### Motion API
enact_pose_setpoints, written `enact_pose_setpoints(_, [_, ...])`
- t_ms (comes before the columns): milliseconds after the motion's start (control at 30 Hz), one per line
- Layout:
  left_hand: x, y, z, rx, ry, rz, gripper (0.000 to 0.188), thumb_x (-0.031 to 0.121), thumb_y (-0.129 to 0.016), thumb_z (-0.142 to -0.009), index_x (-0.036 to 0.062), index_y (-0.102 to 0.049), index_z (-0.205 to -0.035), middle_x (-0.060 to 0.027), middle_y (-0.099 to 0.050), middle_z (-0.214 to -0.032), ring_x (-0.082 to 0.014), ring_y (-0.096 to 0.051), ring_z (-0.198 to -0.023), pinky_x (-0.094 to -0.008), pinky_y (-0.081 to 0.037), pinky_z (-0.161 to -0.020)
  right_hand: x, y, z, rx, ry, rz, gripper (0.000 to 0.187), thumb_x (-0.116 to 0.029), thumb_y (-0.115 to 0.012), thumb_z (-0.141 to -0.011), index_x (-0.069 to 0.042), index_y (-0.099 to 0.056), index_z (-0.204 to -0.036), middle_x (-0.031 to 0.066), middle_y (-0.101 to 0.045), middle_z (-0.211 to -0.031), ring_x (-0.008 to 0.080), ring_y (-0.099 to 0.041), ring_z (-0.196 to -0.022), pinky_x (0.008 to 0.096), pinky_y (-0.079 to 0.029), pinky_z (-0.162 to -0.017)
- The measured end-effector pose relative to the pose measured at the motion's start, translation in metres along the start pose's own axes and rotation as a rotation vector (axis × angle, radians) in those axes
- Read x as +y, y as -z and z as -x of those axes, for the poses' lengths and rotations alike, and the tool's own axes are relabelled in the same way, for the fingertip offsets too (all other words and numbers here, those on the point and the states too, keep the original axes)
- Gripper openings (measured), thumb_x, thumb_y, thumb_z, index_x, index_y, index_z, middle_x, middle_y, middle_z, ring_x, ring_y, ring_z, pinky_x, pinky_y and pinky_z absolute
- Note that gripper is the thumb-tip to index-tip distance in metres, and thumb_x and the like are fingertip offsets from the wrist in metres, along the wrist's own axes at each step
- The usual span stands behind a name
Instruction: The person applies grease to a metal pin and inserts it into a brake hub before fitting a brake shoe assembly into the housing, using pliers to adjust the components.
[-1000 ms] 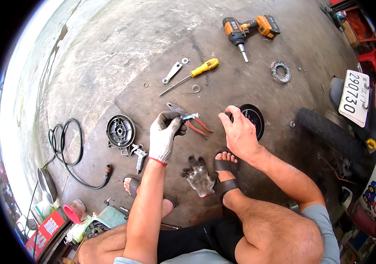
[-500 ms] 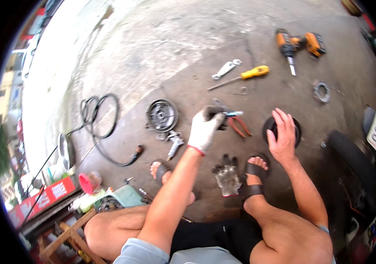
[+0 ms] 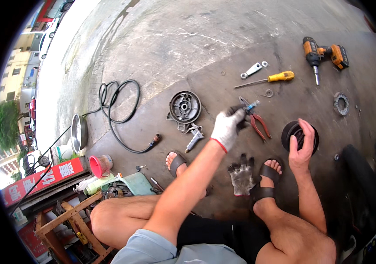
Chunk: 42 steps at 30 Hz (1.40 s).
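A slim blue-and-silver tube is held tilted above the dark concrete floor by the gloved left hand, its lower end pinched between closed thumb and fingers. So small a tube is probably best gripped low and lightly, with its upper end left clear. Beneath it lie red-handled pliers. The bare right hand is curved over a round black object on the floor, thumb and fingers apart; whether it is gripped cannot be told. Opposed fingers across its rim would likely give the steadiest hold. Farther out are placed a stained glove, a yellow-handled screwdriver and, toward the paler concrete's edge, a round metal housing.
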State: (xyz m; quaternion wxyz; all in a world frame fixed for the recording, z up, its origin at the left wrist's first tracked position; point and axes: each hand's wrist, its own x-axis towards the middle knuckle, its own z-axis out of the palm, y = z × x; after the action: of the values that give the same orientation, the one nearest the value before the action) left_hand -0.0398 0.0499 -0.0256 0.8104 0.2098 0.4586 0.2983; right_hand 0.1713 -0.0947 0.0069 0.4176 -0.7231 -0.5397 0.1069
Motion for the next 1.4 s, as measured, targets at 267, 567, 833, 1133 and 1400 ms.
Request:
enact_pose_setpoints(267, [0.163, -0.011, 0.026, -0.053, -0.228, -0.780, 0.032, 0.012, -0.063, -0.098, -0.0070, -0.060, -0.123, -0.0119, -0.069, -0.105, -0.0168, -0.068, -0.086, -0.0296, -0.058, -0.078, -0.035, -0.040, 0.025, -0.294, -0.786, -1.198, 0.050, 0.000, -0.055, -0.093, -0.001, -0.044, -0.141, 0.0145, -0.067, -0.113, 0.0200, -0.066, -0.099, 0.0333, -0.050, -0.094])
enact_pose_setpoints(567, [0.239, 0.079, 0.161, 0.173, -0.214, -0.952, 0.031, 0.016, -0.063, -0.096, -0.0035, -0.060, -0.119, -0.0081, -0.068, -0.097, -0.0128, -0.064, -0.079, -0.0272, -0.054, -0.071, -0.074, -0.053, 0.009, -0.564, -0.873, -1.343, 0.050, -0.008, -0.060, -0.093, -0.005, -0.045, -0.141, 0.0133, -0.067, -0.113, 0.0193, -0.067, -0.094, 0.0339, -0.051, -0.089])
enact_pose_setpoints(833, [0.135, 0.167, 0.230, 0.378, -0.479, -0.115, 0.033, 0.016, -0.062, -0.099, -0.0024, -0.058, -0.126, -0.0092, -0.067, -0.095, -0.0175, -0.066, -0.086, -0.0309, -0.055, -0.073, -0.139, 0.005, -0.074, -0.749, -0.416, -0.758, 0.054, -0.007, -0.061, -0.088, -0.002, -0.048, -0.140, 0.0053, -0.065, -0.096, 0.0100, -0.059, -0.081, 0.0231, -0.048, -0.076])
enact_pose_setpoints(1133, [0.049, 0.169, 0.243, 0.336, -0.611, 0.578, 0.018, 0.007, -0.066, -0.096, 0.0071, -0.065, -0.114, -0.0025, -0.068, -0.094, -0.0138, -0.066, -0.082, -0.0285, -0.054, -0.070, -0.230, 0.001, -0.149, -0.920, 0.055, -0.322, 0.049, -0.015, -0.057, -0.091, -0.002, -0.051, -0.139, 0.0011, -0.058, -0.089, 0.0067, -0.056, -0.076, 0.0204, -0.048, -0.070])
enact_pose_setpoints(1400, [0.058, 0.177, 0.253, 0.485, -0.676, 0.445, 0.024, 0.008, -0.068, -0.094, 0.0057, -0.064, -0.118, -0.0034, -0.069, -0.095, -0.0124, -0.067, -0.082, -0.0274, -0.055, -0.071, -0.257, -0.074, -0.089, -0.920, 0.168, -0.415, 0.040, -0.002, -0.055, -0.091, -0.006, -0.057, -0.131, 0.0012, -0.058, -0.091, 0.0081, -0.056, -0.086, 0.0231, -0.049, -0.073])
